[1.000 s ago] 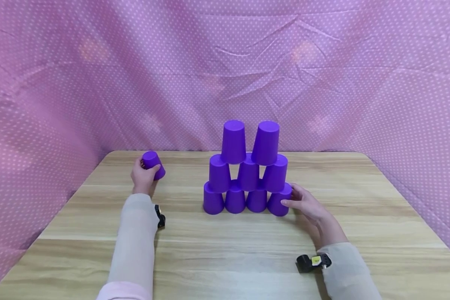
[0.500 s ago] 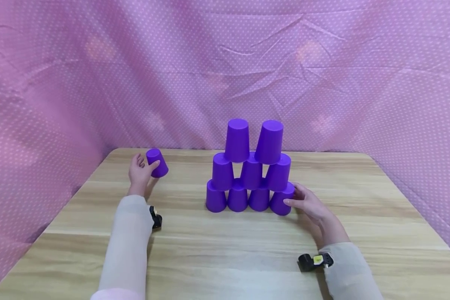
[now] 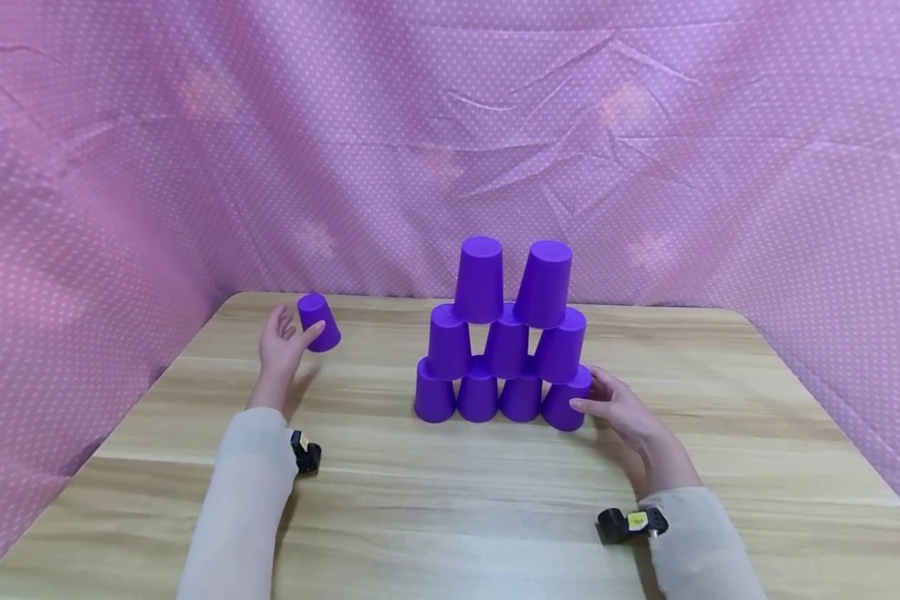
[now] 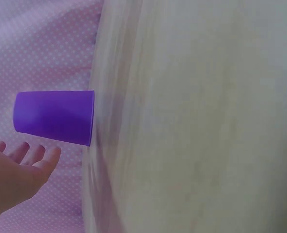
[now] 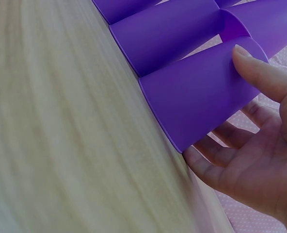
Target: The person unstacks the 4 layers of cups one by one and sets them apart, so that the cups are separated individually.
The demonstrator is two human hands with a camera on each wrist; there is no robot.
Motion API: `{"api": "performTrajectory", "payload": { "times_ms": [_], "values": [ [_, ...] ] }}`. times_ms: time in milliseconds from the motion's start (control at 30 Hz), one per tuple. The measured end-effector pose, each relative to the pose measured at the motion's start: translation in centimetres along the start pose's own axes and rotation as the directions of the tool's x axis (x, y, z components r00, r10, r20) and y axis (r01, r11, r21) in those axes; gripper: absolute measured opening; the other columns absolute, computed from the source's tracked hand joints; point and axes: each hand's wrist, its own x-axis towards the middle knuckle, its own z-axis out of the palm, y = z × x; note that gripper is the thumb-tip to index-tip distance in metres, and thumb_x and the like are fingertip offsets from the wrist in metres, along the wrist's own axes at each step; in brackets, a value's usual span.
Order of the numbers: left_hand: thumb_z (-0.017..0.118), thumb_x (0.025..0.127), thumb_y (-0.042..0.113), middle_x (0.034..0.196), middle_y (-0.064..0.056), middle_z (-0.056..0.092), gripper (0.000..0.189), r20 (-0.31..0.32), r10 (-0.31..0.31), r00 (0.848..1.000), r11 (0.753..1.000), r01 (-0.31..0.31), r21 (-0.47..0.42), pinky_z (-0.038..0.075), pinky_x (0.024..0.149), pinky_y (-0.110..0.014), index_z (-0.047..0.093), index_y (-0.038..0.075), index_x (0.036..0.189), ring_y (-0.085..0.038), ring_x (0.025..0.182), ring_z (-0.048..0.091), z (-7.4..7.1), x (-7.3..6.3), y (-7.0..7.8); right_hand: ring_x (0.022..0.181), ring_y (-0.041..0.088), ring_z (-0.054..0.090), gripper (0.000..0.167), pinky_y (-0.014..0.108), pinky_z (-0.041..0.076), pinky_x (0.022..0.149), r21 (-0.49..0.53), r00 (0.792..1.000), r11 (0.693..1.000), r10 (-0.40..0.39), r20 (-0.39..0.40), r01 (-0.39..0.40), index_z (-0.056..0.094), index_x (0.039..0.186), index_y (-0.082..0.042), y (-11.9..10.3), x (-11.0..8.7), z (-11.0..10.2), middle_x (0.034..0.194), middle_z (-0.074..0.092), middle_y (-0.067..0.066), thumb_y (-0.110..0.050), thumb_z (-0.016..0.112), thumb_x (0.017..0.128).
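On the table's far left a single purple cup (image 3: 318, 323) stands upside down. My left hand (image 3: 280, 348) is beside it, fingers loose and apart; in the left wrist view a gap separates the fingertips from the cup (image 4: 56, 116). Purple cups form a pyramid (image 3: 507, 342) right of centre, with two on top, three in the middle row and several at the bottom. My right hand (image 3: 628, 414) holds the bottom row's right-end cup (image 5: 197, 92), thumb on its near side and fingers round the other side.
The wooden table (image 3: 435, 500) has a pink dotted cloth (image 3: 420, 108) hanging behind it and at both sides. A small black camera sits on each wrist, the left one (image 3: 307, 454) and the right one (image 3: 630, 525).
My left hand has let go of the lone cup and drawn slightly back to the left, its fingers opening. The right hand stays at the pyramid. The head view has shifted slightly.
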Motion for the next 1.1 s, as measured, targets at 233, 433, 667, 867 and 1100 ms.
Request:
{"api": "performTrajectory", "payload": {
  "times_ms": [233, 433, 667, 867, 1100],
  "values": [
    [0.075, 0.061, 0.041, 0.134, -0.011, 0.031, 0.094, 0.007, 0.063, 0.998, 0.998, -0.063, -0.021, 0.027, 0.097, -0.033, 0.025, 0.013, 0.135, -0.025, 0.117, 0.033, -0.4, -0.8, -0.1, 0.107, 0.024, 0.043, 0.063, 0.043, 0.027, 0.095, -0.002, 1.0, 1.0, 0.002, 0.003, -0.002, 0.027, 0.13, 0.005, -0.1, -0.1, 0.1, 0.123, 0.038, 0.027, -0.006, 0.061, 0.078],
    [0.074, 0.066, 0.032, 0.135, -0.012, 0.029, 0.088, 0.057, 0.057, 0.997, 0.997, -0.054, -0.053, 0.024, 0.099, -0.032, 0.024, 0.014, 0.136, -0.024, 0.119, 0.031, -0.5, -2.8, 2.3, 0.111, 0.032, 0.038, 0.063, 0.046, 0.028, 0.094, -0.002, 1.0, 1.0, 0.001, 0.008, -0.001, 0.029, 0.129, 0.003, -0.1, -0.1, 0.1, 0.123, 0.038, 0.027, -0.009, 0.063, 0.077],
    [0.071, 0.07, 0.011, 0.13, -0.017, 0.036, 0.075, 0.096, 0.07, 0.993, 0.976, -0.049, -0.21, 0.029, 0.097, -0.03, 0.029, 0.004, 0.132, -0.026, 0.116, 0.037, 1.1, -7.8, 8.5, 0.112, 0.034, 0.037, 0.062, 0.046, 0.028, 0.094, -0.002, 1.0, 1.0, 0.01, 0.003, -0.01, 0.031, 0.128, 0.001, 0.1, 0.0, 0.0, 0.123, 0.039, 0.025, -0.009, 0.063, 0.076],
    [0.067, 0.073, 0.005, 0.127, -0.015, 0.04, 0.066, 0.13, 0.11, 0.985, 0.973, -0.08, -0.215, 0.031, 0.095, -0.028, 0.034, 0.003, 0.129, -0.024, 0.114, 0.04, 2.7, -10.0, 11.2, 0.113, 0.035, 0.036, 0.062, 0.047, 0.027, 0.095, 0.001, 1.0, 1.0, 0.009, 0.007, -0.009, 0.031, 0.128, 0.001, 0.2, -0.1, 0.0, 0.123, 0.038, 0.026, -0.009, 0.063, 0.076],
    [0.067, 0.073, 0.008, 0.126, -0.011, 0.042, 0.066, 0.18, 0.151, 0.972, 0.965, -0.106, -0.239, 0.03, 0.096, -0.034, 0.034, 0.004, 0.13, -0.02, 0.113, 0.039, 4.9, -11.9, 13.1, 0.112, 0.035, 0.036, 0.064, 0.047, 0.026, 0.095, -0.003, 1.0, 1.0, 0.011, -0.001, -0.011, 0.03, 0.129, 0.001, 0.1, -0.1, -0.1, 0.124, 0.038, 0.026, -0.009, 0.063, 0.076]
  ]
}}
